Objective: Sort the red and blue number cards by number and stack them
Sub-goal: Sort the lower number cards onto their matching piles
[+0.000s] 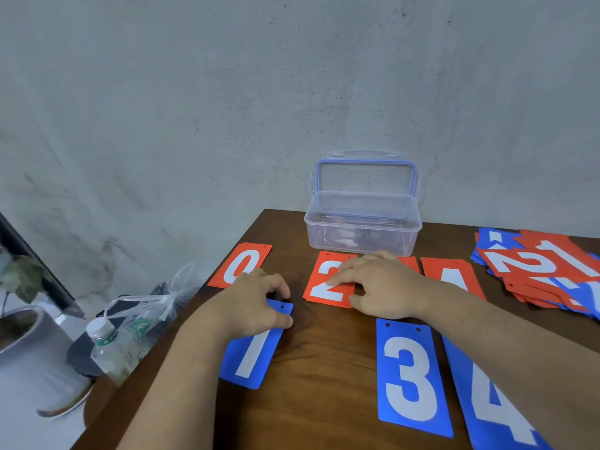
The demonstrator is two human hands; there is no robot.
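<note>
The dark brown wooden desk point(324, 368) carries two rows being laid out by number, so I'd judge the sorting is in its early part. The loose heap of red and blue number cards point(535, 271) at the far right is not yet gone through; its lower cards are buried and it runs out of view. A clear plastic box with a blue-rimmed lid point(362, 222) stands open at the far middle. The blue 4 card point(496, 401) on the near right is half hidden under the right forearm, with the blue 3 card point(410, 378) and blue 1 card point(250, 355) to its left. The far row has the red 0 card point(242, 264), red 2 card point(328, 287) and red 4 card point(454, 277). The right hand point(376, 287) lies on the red 2 card, fingers fairly straight; the red strip behind it I cannot read. The left hand point(256, 300) pinches the blue 1 card's far end with curled fingers and thumb. Next, I'd think, that card wants squaring in line, then another must be fetched from the heap.
</note>
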